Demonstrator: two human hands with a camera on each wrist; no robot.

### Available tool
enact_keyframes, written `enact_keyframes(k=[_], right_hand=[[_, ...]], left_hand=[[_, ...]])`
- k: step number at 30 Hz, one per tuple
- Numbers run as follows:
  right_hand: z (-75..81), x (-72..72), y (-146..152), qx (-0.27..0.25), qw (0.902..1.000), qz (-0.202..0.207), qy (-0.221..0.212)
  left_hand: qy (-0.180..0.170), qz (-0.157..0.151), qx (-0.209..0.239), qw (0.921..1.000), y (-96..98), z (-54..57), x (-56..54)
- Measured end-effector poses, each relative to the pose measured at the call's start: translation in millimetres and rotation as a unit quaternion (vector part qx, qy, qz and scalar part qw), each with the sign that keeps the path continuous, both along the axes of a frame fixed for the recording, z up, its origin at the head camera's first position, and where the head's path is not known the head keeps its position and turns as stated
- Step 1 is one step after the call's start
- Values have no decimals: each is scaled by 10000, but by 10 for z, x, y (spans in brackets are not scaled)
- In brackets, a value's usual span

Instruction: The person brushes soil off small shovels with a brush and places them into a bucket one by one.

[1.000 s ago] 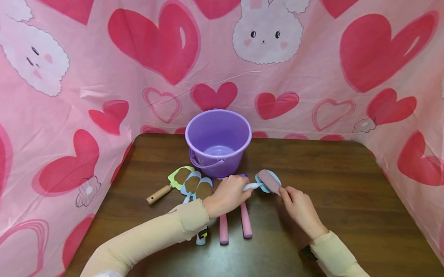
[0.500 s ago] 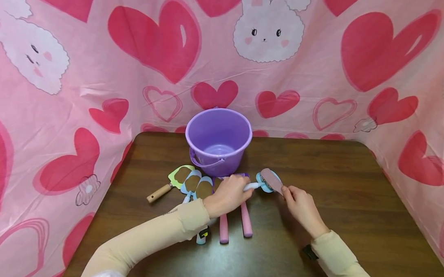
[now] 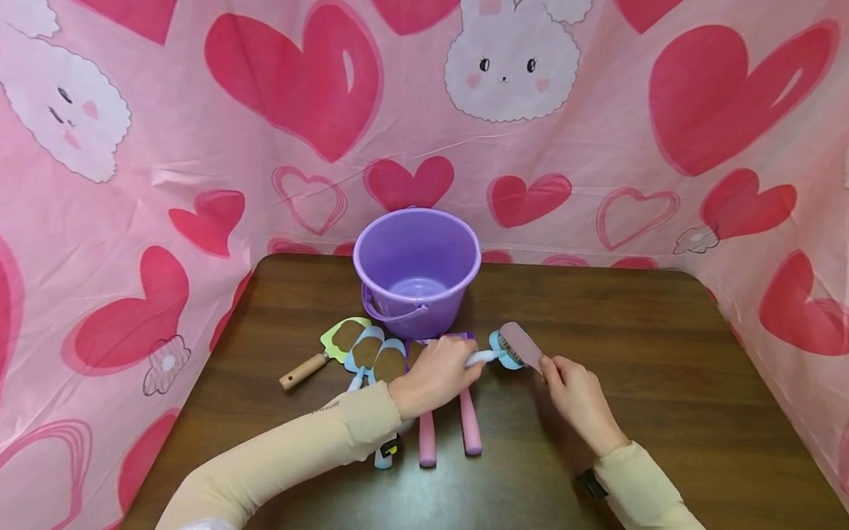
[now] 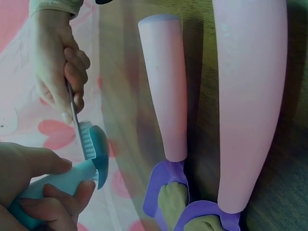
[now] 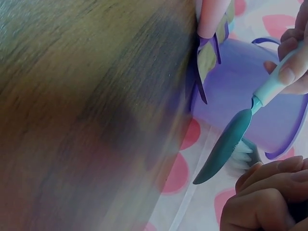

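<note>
Over the wood-grain table [image 3: 647, 335], just right of frame centre, your left hand [image 3: 435, 376] grips a blue toy shovel [image 3: 484, 357] pointing right towards the pink-backed brush [image 3: 521, 344] slanting up-left from your right hand's [image 3: 580, 401] grip.

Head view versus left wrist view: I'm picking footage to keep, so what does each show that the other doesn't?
Only the head view: a purple plastic bucket; a lime-green shovel with a wooden handle.

Only the left wrist view: the narrow purple necks joining smooth pink handles to shovel heads.

Both: the left hand holding a light-blue shovel, the right hand gripping a flat pinkish brush, bristles facing that shovel; the pink handles.
</note>
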State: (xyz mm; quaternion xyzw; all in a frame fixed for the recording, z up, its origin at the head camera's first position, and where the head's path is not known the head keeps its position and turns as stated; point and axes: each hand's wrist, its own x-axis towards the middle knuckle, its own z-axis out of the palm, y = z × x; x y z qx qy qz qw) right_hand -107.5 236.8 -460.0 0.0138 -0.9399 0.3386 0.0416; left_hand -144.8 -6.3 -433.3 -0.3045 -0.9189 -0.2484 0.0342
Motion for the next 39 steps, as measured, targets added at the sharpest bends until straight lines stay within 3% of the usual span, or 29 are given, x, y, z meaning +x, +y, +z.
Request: enact_keyframes(k=[8, 34, 39], right_hand=[[-23, 0, 29, 56, 10000, 42, -59], [35, -70, 119, 38, 9994, -31, -332], [45, -84, 161, 102, 9991, -52, -397]], left_hand=[[78, 10, -3, 10000, -3, -37, 20], [-147, -86, 167, 9997, 12, -37, 6], [-25, -93, 132, 9999, 10, -30, -2]])
